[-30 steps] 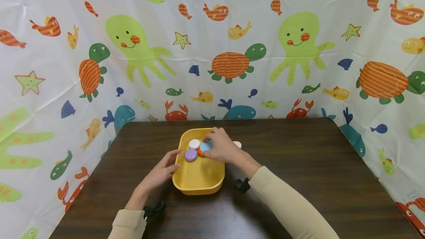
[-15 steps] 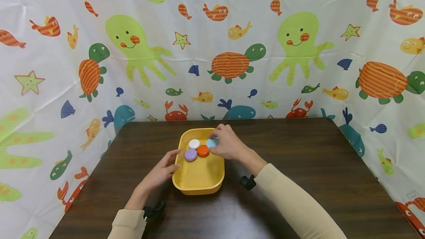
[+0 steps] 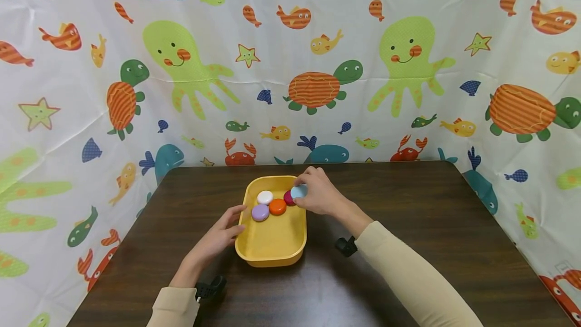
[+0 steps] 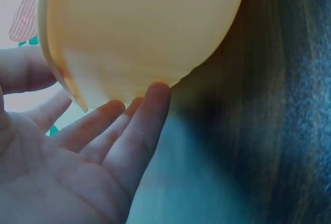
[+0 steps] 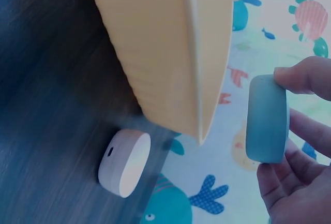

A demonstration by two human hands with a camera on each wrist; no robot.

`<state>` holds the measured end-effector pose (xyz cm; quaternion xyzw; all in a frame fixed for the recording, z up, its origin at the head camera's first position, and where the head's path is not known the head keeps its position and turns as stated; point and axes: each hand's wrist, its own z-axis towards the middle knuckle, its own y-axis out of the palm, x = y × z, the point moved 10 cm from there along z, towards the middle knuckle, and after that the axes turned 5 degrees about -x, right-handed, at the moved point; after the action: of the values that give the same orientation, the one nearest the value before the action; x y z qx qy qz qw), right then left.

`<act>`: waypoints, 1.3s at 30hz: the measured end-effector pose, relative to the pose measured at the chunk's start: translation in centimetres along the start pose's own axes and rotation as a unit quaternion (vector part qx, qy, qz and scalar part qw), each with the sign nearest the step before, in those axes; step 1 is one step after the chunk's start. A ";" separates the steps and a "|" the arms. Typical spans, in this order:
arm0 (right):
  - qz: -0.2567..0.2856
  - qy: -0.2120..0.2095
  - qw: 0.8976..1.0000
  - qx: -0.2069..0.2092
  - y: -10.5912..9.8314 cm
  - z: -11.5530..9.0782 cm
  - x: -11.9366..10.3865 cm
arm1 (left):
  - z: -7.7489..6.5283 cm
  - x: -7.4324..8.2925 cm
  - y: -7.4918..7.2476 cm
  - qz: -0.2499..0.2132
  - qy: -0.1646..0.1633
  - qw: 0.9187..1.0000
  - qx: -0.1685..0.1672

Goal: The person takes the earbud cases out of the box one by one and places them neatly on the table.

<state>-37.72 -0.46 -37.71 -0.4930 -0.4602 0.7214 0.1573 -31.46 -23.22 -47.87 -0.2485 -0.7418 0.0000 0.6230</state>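
Note:
A small light-blue round disc point(image 3: 298, 192) is pinched between thumb and fingers of my right hand point(image 3: 321, 194), above the far right part of a yellow plastic tub point(image 3: 271, 262). In the right wrist view the disc point(image 5: 266, 119) shows its thick, rounded edge. Inside the tub lie a white disc point(image 3: 265, 197), a purple disc point(image 3: 260, 212), an orange disc point(image 3: 278, 207) and a magenta disc point(image 3: 289, 198), the last partly covered by the blue one. My left hand point(image 3: 222, 232) rests its loosely extended fingers against the tub's left side; the left wrist view shows fingertips point(image 4: 158, 90) touching its outer wall.
On the dark wooden table point(image 3: 408, 226), a pale pink round case point(image 5: 124, 163) with a small dark slot stands beside the tub, hidden by my right hand in the head view. Behind the table hangs a white cloth point(image 3: 272, 29) printed with sea animals.
My right hand has moved right with the blue disc, from above the orange disc to the tub's right rim. The orange, then the magenta disc came into view. My left hand stays put.

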 end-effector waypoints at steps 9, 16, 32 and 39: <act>-0.011 0.010 1.000 0.018 -0.9 -0.3 1.4 | 0.0 -0.1 -0.2 0.001 -0.005 1.000 0.006; -0.019 0.017 0.999 0.020 -1.2 -0.4 2.4 | 0.1 -0.1 -0.1 -0.004 -0.003 1.000 0.001; -0.021 0.050 0.998 0.027 -1.5 -0.6 5.5 | 0.1 -0.2 -0.2 -0.006 0.000 1.000 -0.001; -0.025 0.068 0.997 0.025 -1.7 -0.7 6.4 | 0.1 -0.2 -0.2 -0.005 0.002 1.000 0.001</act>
<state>-40.48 5.14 -40.03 -0.5252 -0.4429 0.6931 0.2183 -31.63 -23.42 -48.03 -0.2445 -0.7418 -0.0026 0.6244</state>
